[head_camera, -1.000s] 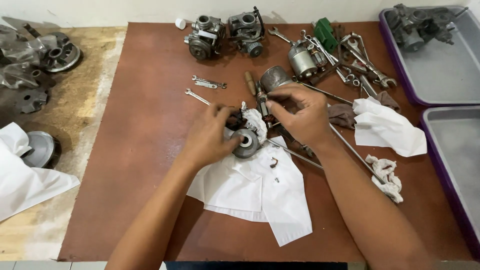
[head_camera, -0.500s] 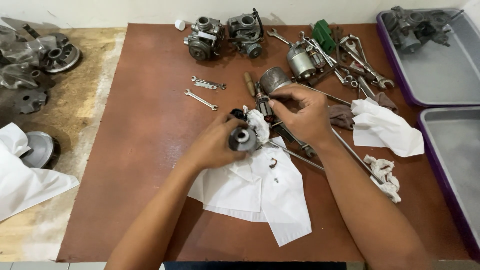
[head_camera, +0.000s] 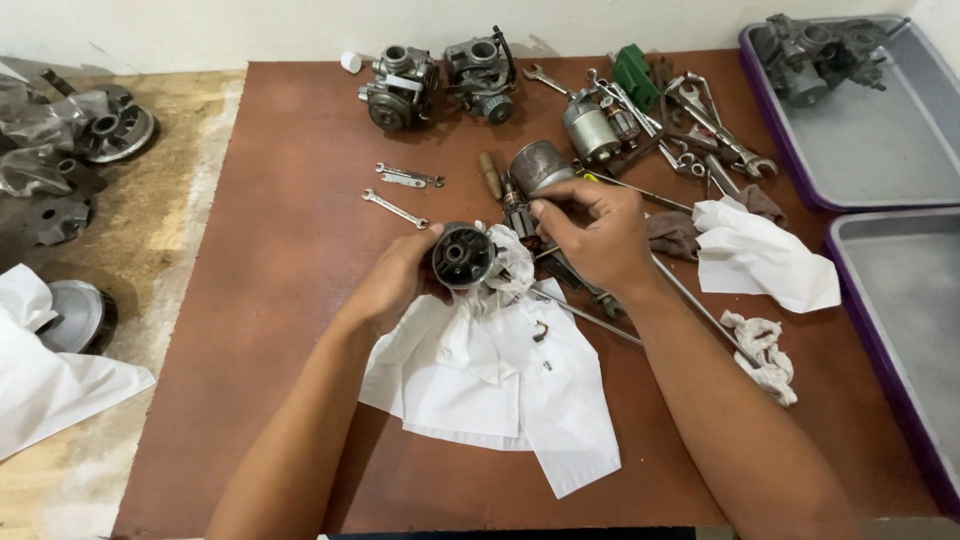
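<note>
My left hand (head_camera: 395, 280) grips a round dark metal motor end cap (head_camera: 463, 257), tipped up so its open face points at me, just above a white cloth (head_camera: 500, 375) spread on the brown board (head_camera: 290, 240). A wad of white cloth (head_camera: 512, 258) is tucked against the part's right side. My right hand (head_camera: 592, 232) is closed beside it, fingertips pinching something small near the part and a dark armature piece (head_camera: 518, 215); what it pinches is hidden.
Two carburetors (head_camera: 400, 88) (head_camera: 482, 72) stand at the back. Small wrenches (head_camera: 398, 180) lie left of centre. A motor housing (head_camera: 590, 128), pliers and wrenches (head_camera: 715, 130) sit back right. Two grey trays (head_camera: 880, 150) (head_camera: 905, 300) line the right edge. Rags (head_camera: 760, 255) and engine parts (head_camera: 70, 150) lie around.
My left hand has lifted and tilted the round part so its open face now points toward me. My right hand moved slightly up and back, staying closed.
</note>
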